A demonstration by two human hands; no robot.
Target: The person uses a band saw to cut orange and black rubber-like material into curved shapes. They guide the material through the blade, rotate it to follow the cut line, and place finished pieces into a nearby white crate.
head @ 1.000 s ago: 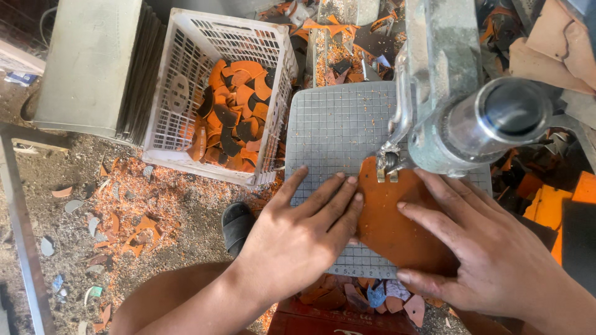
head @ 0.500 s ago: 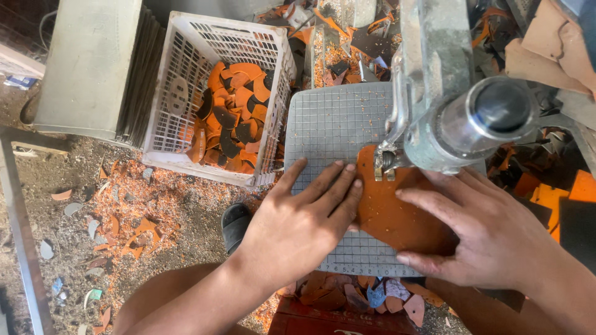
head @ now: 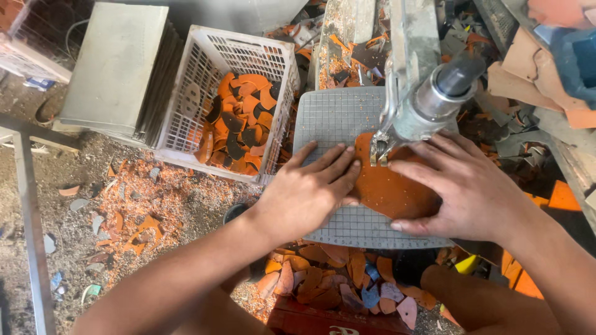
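Nearest the viewer, below the near edge of the gridded cutting mat, a heap of offcuts in orange, pink and blue lies on a red crate. On the mat itself both hands lie flat with fingers spread, gripping nothing: the left hand presses the left edge of the orange leather piece, and the right hand covers its right side. The leather sits on the right half of the mat, its far edge under the metal cutting head of the machine, which comes down just between the two hands. Further off to the left, a white plastic basket holds orange and dark cut pieces, and orange scraps litter the floor beside it.
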